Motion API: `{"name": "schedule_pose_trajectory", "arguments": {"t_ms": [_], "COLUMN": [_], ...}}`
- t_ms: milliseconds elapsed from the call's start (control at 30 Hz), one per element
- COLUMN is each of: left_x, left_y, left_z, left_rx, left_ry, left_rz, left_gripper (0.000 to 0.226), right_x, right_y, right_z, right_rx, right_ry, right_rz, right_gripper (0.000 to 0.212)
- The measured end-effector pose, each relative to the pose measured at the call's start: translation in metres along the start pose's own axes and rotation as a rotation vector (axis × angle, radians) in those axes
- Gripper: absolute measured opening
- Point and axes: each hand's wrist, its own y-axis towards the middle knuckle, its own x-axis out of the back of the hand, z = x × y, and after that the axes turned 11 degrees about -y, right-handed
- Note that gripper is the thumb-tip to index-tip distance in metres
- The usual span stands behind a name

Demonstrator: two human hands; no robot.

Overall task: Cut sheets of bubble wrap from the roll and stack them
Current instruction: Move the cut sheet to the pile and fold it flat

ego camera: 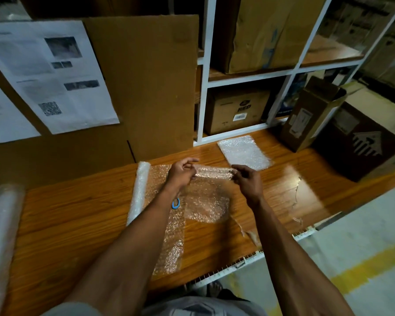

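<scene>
A roll of bubble wrap [139,192] lies on the wooden table [73,215], with its loose end spread out to the right. My left hand [181,173] and my right hand [246,179] each pinch the far edge of a cut bubble wrap sheet [206,201] and hold it lifted above the table. A stack of cut sheets [244,152] lies flat at the back right of the table. Blue-handled scissors [175,203] lie on the unrolled wrap, mostly hidden under my left forearm.
A second, larger bubble wrap roll [0,224] sits at the table's left edge. Cardboard sheets [146,87] with taped papers lean behind the table. White shelving [249,76] holds boxes. Two cartons [310,115] stand at the right end. A thin scrap [251,233] lies near the front edge.
</scene>
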Motion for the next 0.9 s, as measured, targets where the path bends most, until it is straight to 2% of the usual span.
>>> {"name": "schedule_pose_trajectory", "arguments": {"t_ms": [100, 233, 300, 567, 733, 900], "left_x": [-0.002, 0.001, 0.002, 0.007, 0.013, 0.014], "left_y": [0.005, 0.012, 0.014, 0.012, 0.014, 0.013], "left_z": [-0.022, -0.042, -0.048, -0.085, -0.102, -0.116], "left_rx": [-0.034, -0.1, -0.137, -0.27, -0.341, -0.368], "left_ry": [-0.001, 0.01, 0.008, 0.124, 0.148, 0.141], "left_rz": [0.008, -0.018, -0.057, -0.1, -0.081, -0.101], "left_gripper": [0.035, 0.021, 0.015, 0.015, 0.015, 0.013], "right_x": [0.008, 0.017, 0.019, 0.023, 0.028, 0.031], "right_y": [0.012, 0.025, 0.029, 0.034, 0.034, 0.031], "right_z": [0.02, 0.041, 0.052, 0.095, 0.117, 0.133], "right_rx": [0.033, 0.101, 0.153, 0.384, 0.504, 0.556], "right_ry": [-0.018, -0.112, -0.199, -0.549, -0.603, -0.505], "right_rz": [-0.002, -0.042, -0.063, -0.238, -0.301, -0.293], "right_gripper": [0.024, 0.023, 0.023, 0.022, 0.022, 0.02]}}
